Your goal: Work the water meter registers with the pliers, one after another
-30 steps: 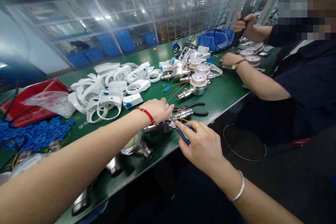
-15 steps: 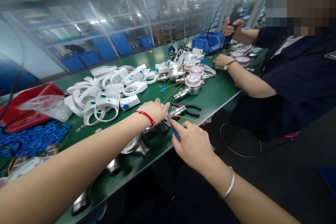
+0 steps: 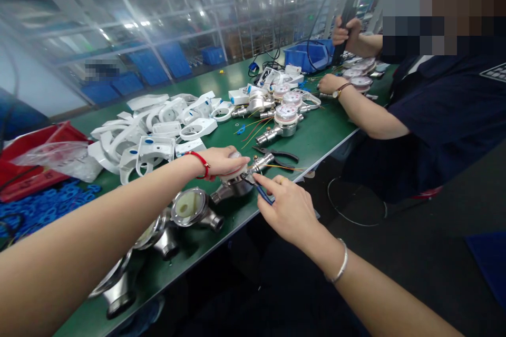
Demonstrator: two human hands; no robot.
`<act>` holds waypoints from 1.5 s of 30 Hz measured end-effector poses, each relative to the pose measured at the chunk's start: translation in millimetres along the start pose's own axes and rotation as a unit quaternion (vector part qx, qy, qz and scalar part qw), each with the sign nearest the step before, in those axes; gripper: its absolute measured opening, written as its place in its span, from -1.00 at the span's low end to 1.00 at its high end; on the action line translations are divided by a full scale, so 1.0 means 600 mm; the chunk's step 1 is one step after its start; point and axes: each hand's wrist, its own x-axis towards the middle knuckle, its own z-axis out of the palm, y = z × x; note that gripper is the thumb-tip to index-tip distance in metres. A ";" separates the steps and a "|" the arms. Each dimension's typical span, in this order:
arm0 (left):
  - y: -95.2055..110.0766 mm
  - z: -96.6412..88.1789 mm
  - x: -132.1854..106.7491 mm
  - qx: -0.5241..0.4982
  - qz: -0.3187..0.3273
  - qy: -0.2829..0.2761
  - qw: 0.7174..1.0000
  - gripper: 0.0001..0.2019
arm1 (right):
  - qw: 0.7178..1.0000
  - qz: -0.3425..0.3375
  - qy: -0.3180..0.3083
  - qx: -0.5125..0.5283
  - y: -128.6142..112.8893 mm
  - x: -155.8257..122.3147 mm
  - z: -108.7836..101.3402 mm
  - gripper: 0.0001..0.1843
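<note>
My left hand (image 3: 223, 161), with a red string at the wrist, lies closed over the top of a steel water meter body (image 3: 236, 184) near the front edge of the green bench (image 3: 316, 139). My right hand (image 3: 285, 205) is closed round a blue-handled tool (image 3: 262, 194) whose tip touches the meter just under my left fingers. Thin orange wires (image 3: 282, 167) run from the meter to the right. Black-handled pliers (image 3: 281, 156) lie just behind it.
Open steel meter bodies (image 3: 193, 210) lie along the front edge at left. White plastic housings (image 3: 156, 129) are heaped behind, with blue rings (image 3: 47, 205) and a red tray (image 3: 37, 160) at far left. Finished meters (image 3: 285, 116) stand mid-bench. A person in dark clothes (image 3: 443, 116) works at right, holding a black tool (image 3: 346, 23).
The view has swung slightly right and nearer. My left hand has settled flatter over the meter, and my right hand has moved a little left with the tool.
</note>
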 end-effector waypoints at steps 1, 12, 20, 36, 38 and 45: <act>-0.004 -0.001 0.000 -0.017 -0.001 -0.016 1.000 -0.40 | 1.000 0.000 -0.005 -0.006 0.001 0.000 -0.003 -0.55; -0.018 0.022 0.015 0.001 0.061 0.060 0.996 -0.61 | 0.999 0.003 -0.034 0.041 0.043 0.012 -0.002 -0.52; -0.015 0.022 0.013 0.040 0.062 0.069 0.995 -0.61 | 0.998 -0.031 -0.044 -0.012 0.041 0.014 -0.027 -0.51; -0.011 0.047 0.006 -0.014 0.075 0.126 0.989 -0.51 | 0.996 -0.035 0.028 0.077 0.058 0.000 0.028 -0.49; -0.010 0.047 0.003 -0.018 0.082 0.134 0.987 -0.51 | 0.990 -0.029 0.044 0.127 0.055 0.003 0.042 -0.47; -0.004 0.025 -0.004 -0.008 0.135 0.065 0.989 -0.51 | 0.984 -0.039 0.043 0.170 0.055 0.001 0.027 -0.47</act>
